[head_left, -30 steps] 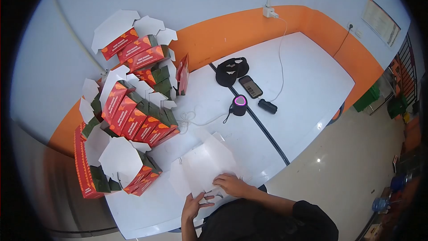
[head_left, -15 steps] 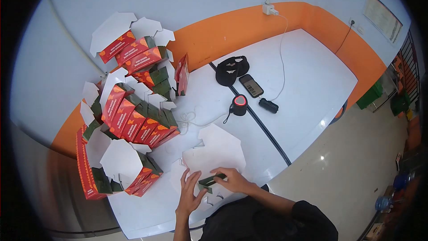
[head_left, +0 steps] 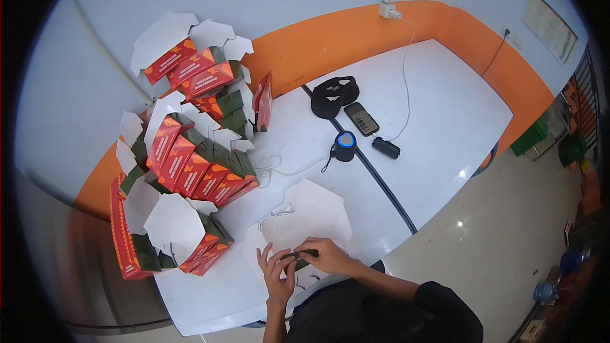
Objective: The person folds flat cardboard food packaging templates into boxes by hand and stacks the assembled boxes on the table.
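A white cardboard sheet (head_left: 318, 206) with cut edges lies near the table's front edge, its upper part raised. Over its near part, a dark green flap (head_left: 301, 258) stands folded up between my hands. My left hand (head_left: 278, 274) pinches the flap's left end, some fingers raised. From the right, my right hand (head_left: 321, 255) grips the flap's other end with thumb and fingers. The fingers hide part of the flap.
Stacked red and green boxes (head_left: 194, 168) with white lids fill the table's left side. Farther back lie a black cap (head_left: 330, 98), a phone (head_left: 361, 119), a black power bank (head_left: 386, 148) with a cable and a small round speaker (head_left: 345, 145).
The green flap, out of sight at first, has come up between my hands. Both hands now close on it. The light on the speaker has gone from pink to red to blue.
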Demonstrator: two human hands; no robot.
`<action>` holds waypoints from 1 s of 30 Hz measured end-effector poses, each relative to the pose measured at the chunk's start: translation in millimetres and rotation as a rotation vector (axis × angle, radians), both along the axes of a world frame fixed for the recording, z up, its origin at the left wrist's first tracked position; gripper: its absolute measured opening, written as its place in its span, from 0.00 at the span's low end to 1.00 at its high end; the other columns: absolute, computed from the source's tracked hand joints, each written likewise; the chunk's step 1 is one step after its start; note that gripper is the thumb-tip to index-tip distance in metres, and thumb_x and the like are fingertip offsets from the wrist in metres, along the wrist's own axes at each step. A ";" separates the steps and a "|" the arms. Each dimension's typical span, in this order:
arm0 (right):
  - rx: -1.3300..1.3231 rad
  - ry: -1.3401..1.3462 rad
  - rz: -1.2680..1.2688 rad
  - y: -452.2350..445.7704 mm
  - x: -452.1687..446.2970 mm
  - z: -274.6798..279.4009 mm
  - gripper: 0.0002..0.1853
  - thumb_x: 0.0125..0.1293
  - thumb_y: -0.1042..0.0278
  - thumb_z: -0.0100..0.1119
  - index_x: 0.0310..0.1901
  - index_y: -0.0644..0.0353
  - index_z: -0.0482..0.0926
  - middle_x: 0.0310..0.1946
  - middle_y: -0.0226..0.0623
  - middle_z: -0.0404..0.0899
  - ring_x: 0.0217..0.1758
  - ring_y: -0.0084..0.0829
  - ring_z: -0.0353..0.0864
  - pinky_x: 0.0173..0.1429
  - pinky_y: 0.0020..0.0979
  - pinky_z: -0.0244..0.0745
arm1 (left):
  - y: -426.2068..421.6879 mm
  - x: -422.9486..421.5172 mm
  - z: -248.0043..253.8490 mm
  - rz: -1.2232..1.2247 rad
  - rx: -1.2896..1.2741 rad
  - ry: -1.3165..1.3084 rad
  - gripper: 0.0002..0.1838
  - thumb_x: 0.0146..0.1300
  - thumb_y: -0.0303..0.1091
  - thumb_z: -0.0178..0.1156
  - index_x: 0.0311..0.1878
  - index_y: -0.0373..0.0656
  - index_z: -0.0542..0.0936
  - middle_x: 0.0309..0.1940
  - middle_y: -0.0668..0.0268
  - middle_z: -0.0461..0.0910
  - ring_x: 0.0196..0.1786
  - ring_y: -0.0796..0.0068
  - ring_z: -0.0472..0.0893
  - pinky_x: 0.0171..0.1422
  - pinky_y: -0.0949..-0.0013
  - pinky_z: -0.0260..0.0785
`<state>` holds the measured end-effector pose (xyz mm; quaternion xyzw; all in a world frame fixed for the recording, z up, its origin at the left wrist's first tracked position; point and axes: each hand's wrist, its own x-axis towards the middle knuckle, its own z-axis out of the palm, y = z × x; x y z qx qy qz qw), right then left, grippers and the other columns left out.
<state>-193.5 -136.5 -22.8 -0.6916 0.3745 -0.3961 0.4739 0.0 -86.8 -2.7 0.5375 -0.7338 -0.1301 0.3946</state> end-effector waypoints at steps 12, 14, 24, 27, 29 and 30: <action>0.063 0.038 -0.001 3.0 16.6 44.8 0.26 0.77 0.74 0.55 0.75 0.60 0.66 0.64 0.46 0.78 0.61 0.44 0.82 0.60 0.41 0.78 | 1.2 11.5 23.9 0.003 0.352 -0.004 0.13 0.69 0.30 0.67 0.56 0.46 0.88 0.55 0.61 0.85 0.73 0.47 0.72 0.82 0.37 0.52; -0.102 0.120 -0.008 5.0 20.2 49.7 0.26 0.76 0.76 0.53 0.75 0.60 0.66 0.67 0.49 0.76 0.66 0.48 0.79 0.66 0.45 0.75 | 4.9 18.6 14.7 0.009 0.413 -0.037 0.12 0.69 0.29 0.67 0.54 0.43 0.88 0.55 0.58 0.86 0.69 0.46 0.77 0.79 0.43 0.61; 0.109 -0.281 -0.142 9.8 -26.8 71.9 0.12 0.72 0.73 0.66 0.55 0.63 0.83 0.72 0.53 0.71 0.74 0.48 0.74 0.75 0.45 0.69 | 19.2 52.6 28.8 0.206 0.566 0.616 0.12 0.73 0.30 0.67 0.50 0.30 0.87 0.52 0.59 0.89 0.49 0.76 0.83 0.58 0.70 0.75; -0.090 -0.036 0.014 -16.5 -22.4 81.2 0.15 0.70 0.71 0.69 0.56 0.60 0.85 0.77 0.52 0.64 0.78 0.49 0.68 0.78 0.45 0.66 | 24.3 47.9 42.7 0.156 0.638 0.740 0.10 0.72 0.29 0.67 0.49 0.32 0.87 0.49 0.59 0.88 0.49 0.75 0.84 0.57 0.70 0.77; -0.131 0.018 0.139 -19.4 -8.7 79.7 0.17 0.69 0.68 0.71 0.58 0.57 0.86 0.79 0.52 0.61 0.80 0.54 0.65 0.78 0.46 0.65 | 28.4 45.8 42.5 0.100 0.661 0.734 0.09 0.72 0.28 0.68 0.48 0.32 0.87 0.50 0.59 0.87 0.48 0.74 0.84 0.55 0.69 0.77; -0.162 0.102 0.160 -21.2 -1.6 78.9 0.17 0.68 0.68 0.71 0.58 0.56 0.87 0.79 0.52 0.60 0.80 0.54 0.64 0.79 0.46 0.64 | 29.9 42.9 42.7 0.096 0.656 0.712 0.09 0.72 0.28 0.68 0.48 0.32 0.87 0.50 0.59 0.87 0.48 0.74 0.84 0.55 0.69 0.78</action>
